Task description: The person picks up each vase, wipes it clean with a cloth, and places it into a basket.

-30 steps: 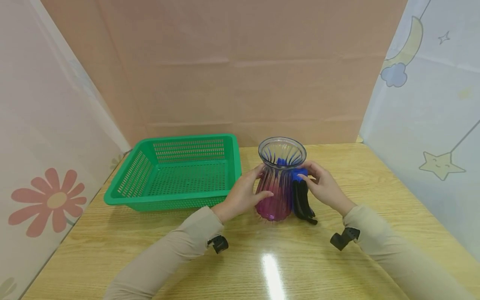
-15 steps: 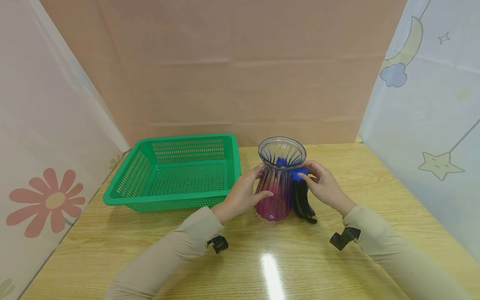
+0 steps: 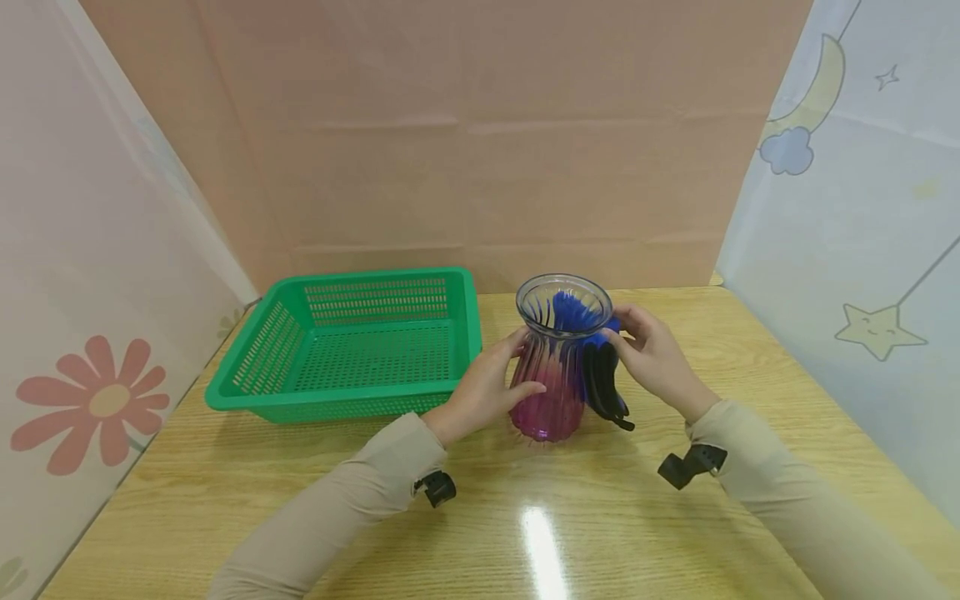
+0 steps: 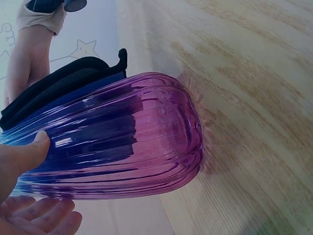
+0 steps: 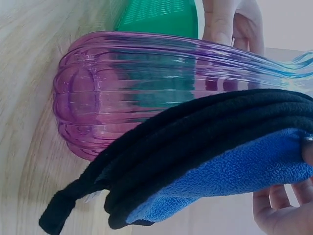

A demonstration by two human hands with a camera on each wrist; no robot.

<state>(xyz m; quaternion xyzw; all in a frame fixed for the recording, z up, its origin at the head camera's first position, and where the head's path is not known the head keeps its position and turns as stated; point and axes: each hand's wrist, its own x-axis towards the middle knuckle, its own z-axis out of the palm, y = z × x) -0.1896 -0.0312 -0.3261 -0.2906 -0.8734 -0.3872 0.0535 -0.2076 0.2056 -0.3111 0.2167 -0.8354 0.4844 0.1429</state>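
A ribbed glass vase, pink at the base and bluish toward its flared rim, stands upright on the table. My left hand holds its left side, thumb on the front and fingers round the back. My right hand pinches the top of a folded blue towel with thick black edging. The towel hangs down outside the vase's right side, its lower end off the table. Blue shows through the vase's neck in the head view. Whether the towel touches the glass I cannot tell.
A green plastic basket with slotted walls stands on the left of the wooden table. A plain backdrop rises behind, with printed sheets at both sides.
My right hand has risen slightly with the towel, whose lower end has lifted. More blue shows through the vase's neck. The left hand and vase have stayed in place.
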